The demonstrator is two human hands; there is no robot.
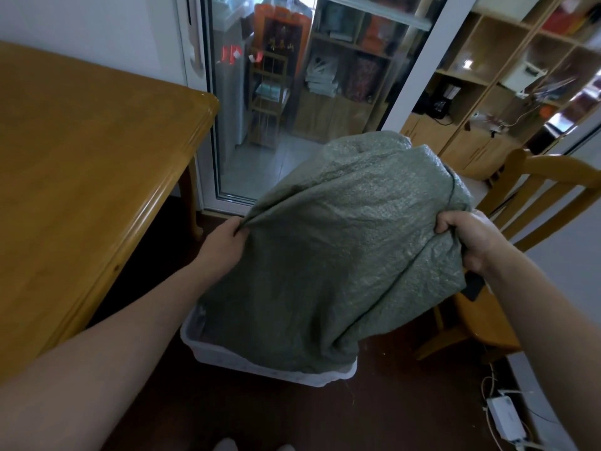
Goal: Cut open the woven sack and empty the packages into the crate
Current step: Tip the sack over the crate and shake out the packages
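A large grey-green woven sack hangs bulging over a white plastic crate on the floor, its lower end drooping inside the crate. My left hand pinches a fold at the sack's left edge. My right hand grips the bunched fabric at the sack's right corner. Below my right wrist a dark object shows; what it is cannot be told. The sack hides most of the crate's inside, and no packages show.
A wooden table fills the left side, its corner close to my left arm. A wooden chair stands at the right. A glass sliding door is behind. A white power strip with cables lies on the dark floor at lower right.
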